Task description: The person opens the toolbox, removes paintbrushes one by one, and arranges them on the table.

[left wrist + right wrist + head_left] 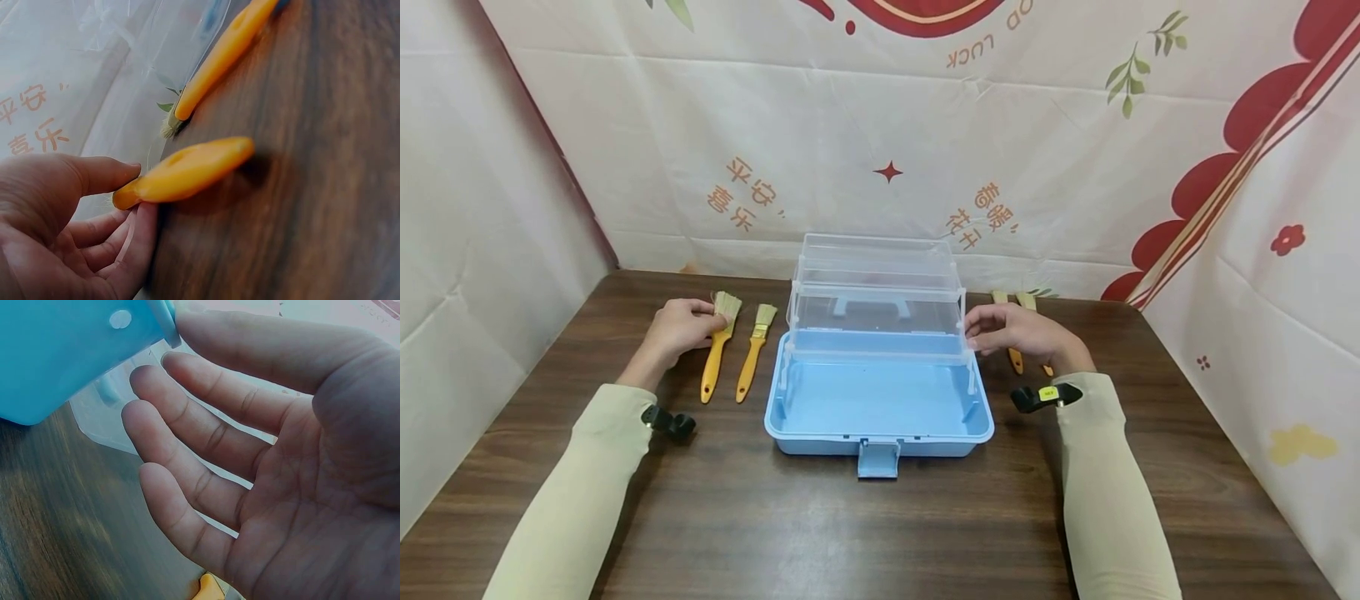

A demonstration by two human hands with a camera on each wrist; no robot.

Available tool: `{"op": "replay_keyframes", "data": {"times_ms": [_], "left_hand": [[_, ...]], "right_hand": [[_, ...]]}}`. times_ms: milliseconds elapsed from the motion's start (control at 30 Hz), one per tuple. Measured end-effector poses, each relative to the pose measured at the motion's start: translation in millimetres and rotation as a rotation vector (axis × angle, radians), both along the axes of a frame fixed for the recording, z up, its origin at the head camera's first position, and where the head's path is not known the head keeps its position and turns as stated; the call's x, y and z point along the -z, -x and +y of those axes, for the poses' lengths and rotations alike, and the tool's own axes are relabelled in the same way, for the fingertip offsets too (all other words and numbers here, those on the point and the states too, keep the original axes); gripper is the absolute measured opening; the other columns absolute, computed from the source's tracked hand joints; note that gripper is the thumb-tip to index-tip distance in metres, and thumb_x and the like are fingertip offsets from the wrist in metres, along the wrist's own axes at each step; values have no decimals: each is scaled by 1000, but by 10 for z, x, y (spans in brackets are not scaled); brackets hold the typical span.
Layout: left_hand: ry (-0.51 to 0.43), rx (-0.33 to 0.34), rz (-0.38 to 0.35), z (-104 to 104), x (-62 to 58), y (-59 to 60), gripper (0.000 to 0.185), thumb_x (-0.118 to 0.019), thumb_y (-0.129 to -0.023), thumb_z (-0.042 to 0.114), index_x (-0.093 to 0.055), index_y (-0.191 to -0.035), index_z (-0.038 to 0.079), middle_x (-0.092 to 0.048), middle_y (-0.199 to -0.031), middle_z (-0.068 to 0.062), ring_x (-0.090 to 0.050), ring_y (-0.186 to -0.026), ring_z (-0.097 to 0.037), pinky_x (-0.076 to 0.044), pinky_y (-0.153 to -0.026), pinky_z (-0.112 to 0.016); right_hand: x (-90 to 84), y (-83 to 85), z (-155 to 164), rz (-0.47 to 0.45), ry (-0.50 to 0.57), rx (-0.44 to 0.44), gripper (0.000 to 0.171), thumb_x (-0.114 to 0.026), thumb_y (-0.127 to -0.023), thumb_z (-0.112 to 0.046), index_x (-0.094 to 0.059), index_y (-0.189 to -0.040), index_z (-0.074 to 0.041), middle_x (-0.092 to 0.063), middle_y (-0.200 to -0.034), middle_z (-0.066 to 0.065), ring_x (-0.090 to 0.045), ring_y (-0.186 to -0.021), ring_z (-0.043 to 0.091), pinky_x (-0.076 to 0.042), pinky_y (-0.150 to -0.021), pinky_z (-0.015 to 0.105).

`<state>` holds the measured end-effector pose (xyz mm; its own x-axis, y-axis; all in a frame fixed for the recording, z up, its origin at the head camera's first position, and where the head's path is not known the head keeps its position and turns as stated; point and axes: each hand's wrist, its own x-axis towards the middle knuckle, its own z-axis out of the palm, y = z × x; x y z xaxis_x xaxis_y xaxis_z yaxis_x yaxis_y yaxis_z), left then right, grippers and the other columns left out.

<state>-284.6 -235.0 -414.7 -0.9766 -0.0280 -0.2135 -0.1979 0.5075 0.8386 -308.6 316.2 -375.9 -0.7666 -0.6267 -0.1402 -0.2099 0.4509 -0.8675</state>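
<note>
My left hand [677, 327] pinches a paintbrush [712, 367] with a yellow handle and pale bristles, thumb and fingers at the base of its bristles. Close beside it on the table lies a narrower paintbrush [748, 368]. A light-blue plastic box [820, 447] stands in the middle with its transparent lid [880, 260] raised at the back. At the box's right side is my right hand [1018, 327]. In the right wrist view its thumb touches the blue rim [167, 322], while the loosely bent fingers hold nothing.
Two more paintbrushes [1015, 360] lie right of the box, partly hidden by the right hand. The box's latch [877, 460] hangs down in front. A printed cloth [880, 125] rises behind the wooden table [820, 533].
</note>
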Motion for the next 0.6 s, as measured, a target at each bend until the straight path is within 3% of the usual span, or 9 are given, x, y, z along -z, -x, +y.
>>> {"op": "replay_keyframes", "data": {"times_ms": [167, 433, 600], "left_hand": [[37, -9, 13, -5, 21, -8, 63, -70, -109, 27, -51, -153, -14, -56, -148, -34, -65, -127, -37, -60, -99, -38], [70, -34, 35, -11, 8, -31, 61, -73, -107, 29, -56, -148, -13, -59, -141, -32, -69, -108, -28, -62, -77, -20], [86, -44, 42, -5, 7, -30, 58, -73, -106, 30, -59, -145, -12, -62, -136, -29, -69, -101, -22, -60, -74, -18]], "right_hand": [[19, -2, 2, -3, 2, -1, 24, -69, -105, -5, -66, -125, 8, -73, -113, 15, -70, -101, 29, -62, -92, 37], [13, -5, 3, -2, -3, 5, 24, -69, -105, -5, -66, -125, 7, -73, -111, 14, -70, -101, 29, -62, -92, 37], [5, 3, 4, -2, 4, -4, 23, -69, -105, -5, -66, -124, 7, -74, -110, 11, -70, -101, 30, -63, -91, 38]]}}
